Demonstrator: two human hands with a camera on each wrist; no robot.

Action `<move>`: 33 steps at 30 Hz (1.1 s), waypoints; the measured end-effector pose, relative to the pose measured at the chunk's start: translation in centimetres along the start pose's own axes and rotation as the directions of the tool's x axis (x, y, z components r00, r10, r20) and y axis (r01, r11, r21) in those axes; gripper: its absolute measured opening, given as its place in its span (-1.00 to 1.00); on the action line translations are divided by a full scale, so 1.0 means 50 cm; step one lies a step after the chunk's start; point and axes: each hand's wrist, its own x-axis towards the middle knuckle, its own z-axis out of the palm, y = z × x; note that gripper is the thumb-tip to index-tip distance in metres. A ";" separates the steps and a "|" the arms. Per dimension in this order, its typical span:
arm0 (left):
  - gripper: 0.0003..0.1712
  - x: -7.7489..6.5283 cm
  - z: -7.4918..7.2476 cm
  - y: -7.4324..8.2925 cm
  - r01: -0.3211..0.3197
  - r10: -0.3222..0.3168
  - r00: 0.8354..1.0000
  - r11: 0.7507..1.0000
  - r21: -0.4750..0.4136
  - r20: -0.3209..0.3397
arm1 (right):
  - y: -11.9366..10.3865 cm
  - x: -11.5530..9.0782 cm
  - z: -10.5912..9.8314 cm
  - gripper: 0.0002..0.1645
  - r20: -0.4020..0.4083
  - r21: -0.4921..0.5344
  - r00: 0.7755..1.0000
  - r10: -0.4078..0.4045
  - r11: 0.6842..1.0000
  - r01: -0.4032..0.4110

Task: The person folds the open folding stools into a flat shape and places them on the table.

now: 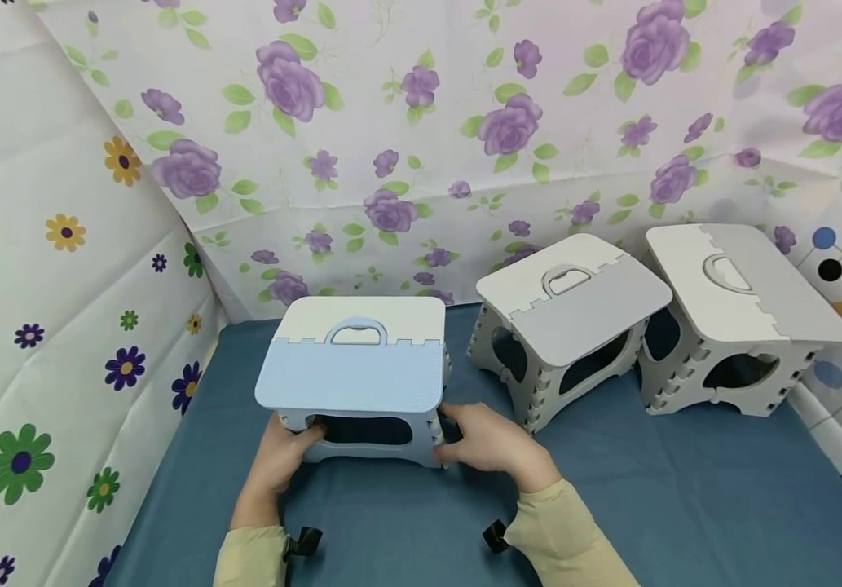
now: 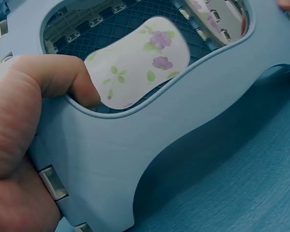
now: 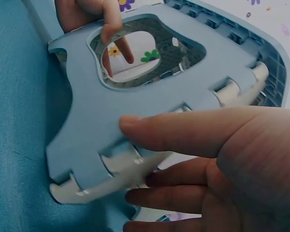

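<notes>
A blue and white folding step stool [image 1: 350, 375] stands opened out on the blue cloth, its top handle facing up. My left hand [image 1: 277, 452] grips its left front leg, the thumb [image 2: 87, 87] hooked over the rim of the front panel's oval opening. At the opposite corner my right hand [image 1: 490, 440] holds the right leg. Its thumb [image 3: 140, 128] lies on the blue front panel [image 3: 87, 106], while the other fingers [image 3: 174, 198] reach along the side. Floral cloth shows through the opening in the left wrist view.
Two grey and white folding stools stand opened out to the right, one nearer [image 1: 575, 306] and one by the right wall [image 1: 739, 302], close together. Flower-printed cloth [image 1: 406, 163] hangs behind and at the left. Blue cloth [image 1: 648, 505] covers the surface.
</notes>
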 end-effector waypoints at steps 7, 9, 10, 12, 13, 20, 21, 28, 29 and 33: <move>-0.14 0.003 0.007 -0.006 0.048 -0.044 0.998 0.996 -0.074 0.046 | 0.011 0.005 0.003 -0.10 -0.057 0.019 0.998 -0.019 1.000 0.020; -0.06 0.002 0.004 -0.009 0.071 -0.066 0.996 0.995 -0.077 0.065 | 0.015 0.005 0.004 -0.10 -0.058 0.019 0.998 -0.019 1.000 0.021; -0.02 0.001 0.001 -0.011 0.079 -0.074 0.994 0.994 -0.073 0.078 | 0.017 0.005 0.005 -0.10 -0.058 0.018 0.998 -0.016 1.000 0.017; 0.01 0.001 -0.004 -0.014 0.099 -0.092 0.990 0.993 -0.063 0.103 | 0.020 0.005 0.007 -0.10 -0.061 0.016 0.998 -0.008 1.000 0.009; 0.01 0.002 -0.007 -0.016 0.104 -0.097 0.989 0.993 -0.050 0.113 | 0.021 0.005 0.007 -0.10 -0.062 0.013 0.998 -0.004 1.000 0.005; -0.22 0.005 -0.027 -0.021 0.111 -0.112 0.987 0.994 0.018 0.116 | 0.025 0.014 0.012 -0.06 -0.101 0.008 0.994 -0.031 0.999 0.032; -0.25 0.004 -0.030 -0.022 0.111 -0.113 0.988 0.993 0.028 0.109 | 0.025 0.015 0.015 -0.05 -0.105 0.010 0.994 -0.033 0.999 0.034; -0.38 0.001 -0.048 -0.025 0.090 -0.096 0.991 0.994 0.062 0.098 | 0.017 0.023 0.033 -0.17 -0.157 0.042 0.987 -0.038 0.998 0.046; -0.37 0.002 -0.050 -0.026 0.083 -0.088 0.991 0.995 0.055 0.102 | 0.016 0.024 0.035 -0.20 -0.170 0.051 0.985 -0.036 0.998 0.046; -0.33 0.003 -0.052 -0.029 0.051 -0.055 0.991 0.998 0.037 0.119 | 0.015 0.028 0.042 -0.23 -0.219 0.067 0.976 -0.019 0.997 0.034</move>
